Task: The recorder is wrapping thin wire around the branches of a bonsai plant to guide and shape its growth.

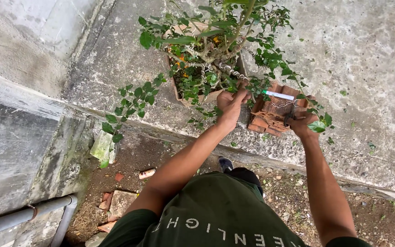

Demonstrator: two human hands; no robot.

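Soft, even daylight is lighting the whole scene, looking overcast, with no hard shadows or glare showing anywhere. The wide lens is bending straight lines near the edges, and the concrete ledge [115, 59] is curving a bit. Focus is holding sharp throughout, with no motion blur.

The little tree [216, 50] is all glossy green leaves with silvery-grey wire [232, 71] coiled along its pale branches, sitting in a terracotta-orange pot [181, 98] with a couple of orange specks in the dark soil. The broken roof tiles [270, 116] next to it are brick red, there's a white tag with a bright green tip [279, 94] on them, and the ledge [366, 68] underneath is blotchy grey concrete. Shirt [216, 215] is dark green with white lettering, pipe [24, 215] in the corner is plain grey.
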